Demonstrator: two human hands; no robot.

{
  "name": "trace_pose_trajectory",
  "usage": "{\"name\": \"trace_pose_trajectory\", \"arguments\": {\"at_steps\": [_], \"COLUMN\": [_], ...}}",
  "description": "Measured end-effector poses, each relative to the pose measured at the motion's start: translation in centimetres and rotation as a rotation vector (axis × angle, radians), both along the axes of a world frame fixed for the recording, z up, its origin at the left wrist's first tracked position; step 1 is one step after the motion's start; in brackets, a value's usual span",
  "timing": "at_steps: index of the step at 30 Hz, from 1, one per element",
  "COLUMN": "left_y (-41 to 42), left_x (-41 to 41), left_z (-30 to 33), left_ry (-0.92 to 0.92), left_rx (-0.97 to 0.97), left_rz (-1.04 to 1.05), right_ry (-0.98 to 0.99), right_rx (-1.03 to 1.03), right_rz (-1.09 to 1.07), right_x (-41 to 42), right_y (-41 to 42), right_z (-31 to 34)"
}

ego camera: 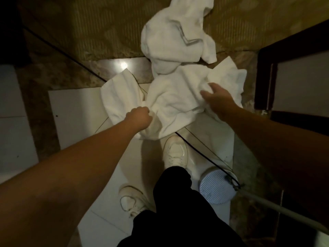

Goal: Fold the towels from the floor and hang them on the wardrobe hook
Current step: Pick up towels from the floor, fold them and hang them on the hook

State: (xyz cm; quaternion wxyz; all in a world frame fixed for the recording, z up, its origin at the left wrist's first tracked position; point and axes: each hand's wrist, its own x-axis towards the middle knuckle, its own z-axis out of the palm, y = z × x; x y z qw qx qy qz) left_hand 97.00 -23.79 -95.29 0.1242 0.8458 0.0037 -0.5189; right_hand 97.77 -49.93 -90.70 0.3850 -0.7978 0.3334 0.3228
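Note:
A crumpled white towel (170, 102) lies on the tiled floor just ahead of my feet. My left hand (139, 117) grips its near left edge in a fist. My right hand (216, 97) reaches onto its right side, fingers curled into the cloth. A second white towel (174, 36) with a grey stripe lies bunched beyond it, partly on the carpet. No wardrobe hook shows in the view.
My white shoes (175, 151) and dark trousers stand on the white tiles. A round blue ribbed object (214, 187) with a cable and a grey pole sits at the lower right. A dark wooden frame (263, 77) stands on the right. Patterned carpet (106, 25) lies beyond.

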Motion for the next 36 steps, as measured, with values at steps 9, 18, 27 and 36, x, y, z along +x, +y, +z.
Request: {"name": "trace_pose_trajectory", "arguments": {"at_steps": [9,18,27,36], "left_y": [-2.3,3.2,8.6,15.5], "left_x": [1.3,-1.3,-6.9,-15.1], "left_z": [17.6,34.0,49.6,62.7], "left_ry": [-0.343,-0.049,-0.456,-0.845], "left_rx": [-0.56,-0.62,-0.62,-0.368], "left_rz": [-0.035,-0.206,-0.268,-0.452], "right_ry": [-0.105,-0.236,-0.347,-0.502], "right_rx": [0.182,0.192,0.102,0.192], "right_rz": [0.622,0.896,0.964,0.841], "right_x": [-3.2,-5.9,-10.1,-16.5], "right_y": [5.3,8.6,13.1,17.6], "right_z": [14.6,31.4,48.4,64.3]}}
